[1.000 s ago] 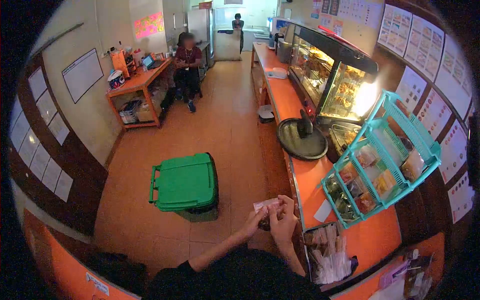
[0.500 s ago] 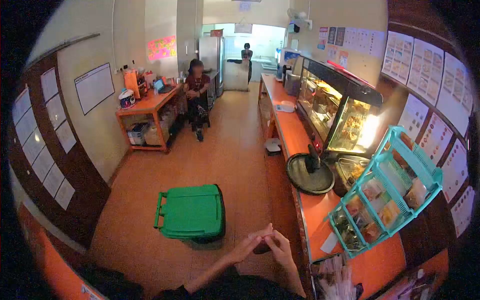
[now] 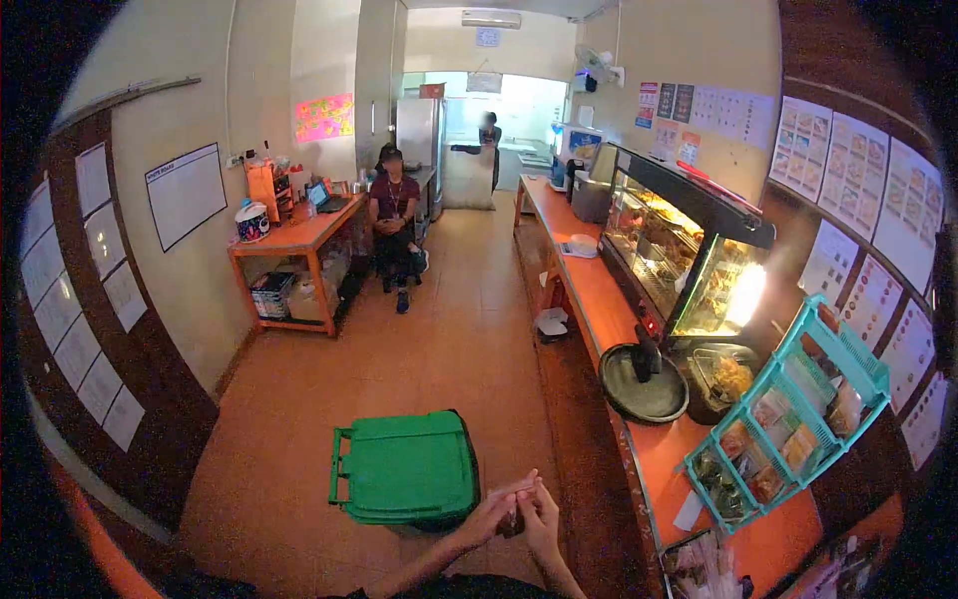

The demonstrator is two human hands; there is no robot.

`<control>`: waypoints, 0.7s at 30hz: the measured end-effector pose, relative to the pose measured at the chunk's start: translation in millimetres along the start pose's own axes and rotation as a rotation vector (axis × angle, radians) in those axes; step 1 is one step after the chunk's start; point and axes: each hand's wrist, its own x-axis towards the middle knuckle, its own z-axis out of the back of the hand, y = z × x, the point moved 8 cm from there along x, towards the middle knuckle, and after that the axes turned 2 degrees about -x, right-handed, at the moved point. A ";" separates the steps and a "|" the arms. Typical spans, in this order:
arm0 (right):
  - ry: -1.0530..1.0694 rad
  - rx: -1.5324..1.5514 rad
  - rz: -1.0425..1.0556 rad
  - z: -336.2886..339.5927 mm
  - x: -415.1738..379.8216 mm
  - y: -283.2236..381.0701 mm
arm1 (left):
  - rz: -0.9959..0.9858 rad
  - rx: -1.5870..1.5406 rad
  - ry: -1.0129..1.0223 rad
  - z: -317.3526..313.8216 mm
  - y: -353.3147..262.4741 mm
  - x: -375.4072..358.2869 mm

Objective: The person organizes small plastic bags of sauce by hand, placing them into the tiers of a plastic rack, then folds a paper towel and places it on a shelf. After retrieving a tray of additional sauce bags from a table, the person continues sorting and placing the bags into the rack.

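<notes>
Low in the middle of the view, my left hand (image 3: 495,511) and my right hand (image 3: 542,517) come together with their fingertips touching. The fingers of both are closed about a small dark spot between them; I cannot tell what it is. Just left of my hands stands a green wheeled bin (image 3: 404,467), its lid down and its handle bar facing left. The orange counter (image 3: 639,454) runs along the right of my hands.
On the counter stand a lit food warmer (image 3: 689,240), a round black stone mortar (image 3: 639,394), a tray of fried food (image 3: 723,374) and a tilted teal rack (image 3: 788,419) of packets. A seated person (image 3: 394,205) is beside the left table (image 3: 309,235); another person (image 3: 489,140) stands far back.
My view has tilted up and shifted left, so the bin and counter sit lower and farther right. My hands remain together. The seated person's head and legs have shifted.
</notes>
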 end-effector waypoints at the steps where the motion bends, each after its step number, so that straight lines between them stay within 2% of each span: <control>1: 0.045 0.030 -0.033 -13.6 -1.0 -5.1 | 0.026 -0.045 -0.039 11.1 2.6 -7.2; 4: 0.084 0.084 -0.024 -52.7 -6.9 -7.4 | 0.002 -0.062 -0.091 41.8 -5.5 -27.1; 6: 0.133 0.032 -0.111 -75.5 -8.7 -4.9 | -0.003 -0.007 -0.095 60.5 -20.8 -32.4; 7: 0.034 -0.006 0.040 -84.4 -6.2 -14.2 | -0.015 -0.002 -0.096 69.1 -23.0 -36.9; 9: 0.053 -0.050 0.038 -101.1 -19.0 -37.5 | 0.066 -0.126 -0.215 93.9 -12.2 -54.7; 10: 0.063 -0.094 0.019 -112.3 -25.6 -43.7 | 0.065 -0.111 -0.212 101.0 -18.4 -60.5; 12: 0.071 -0.060 -0.012 -126.3 -33.9 -46.8 | 0.180 -0.451 -0.242 112.7 -17.5 -71.8; 13: 0.128 -0.112 -0.148 -133.5 -38.6 -52.7 | 0.314 -0.560 -0.246 122.8 -1.3 -78.0; 14: 0.185 -0.162 -0.284 -142.2 -42.2 -62.1 | 0.317 -0.547 -0.236 131.3 3.7 -81.2; 15: 0.149 -0.106 -0.094 -147.1 -38.3 -52.4 | 0.289 -0.606 -0.284 131.6 -8.8 -81.3; 18: 0.231 -0.197 -0.137 -157.1 -35.5 -25.8 | 0.253 -0.668 -0.360 145.6 -29.4 -85.8; 19: 0.240 -0.179 -0.195 -159.7 -37.2 -43.4 | 0.240 -0.675 -0.391 151.8 -31.5 -86.5; 20: 0.239 -0.186 -0.196 -162.0 -36.1 -44.3 | 0.238 -0.682 -0.389 158.3 -27.0 -89.1; 21: 0.243 -0.123 -0.179 -164.8 -34.7 -36.6 | 0.215 -0.613 -0.297 161.1 -27.1 -89.9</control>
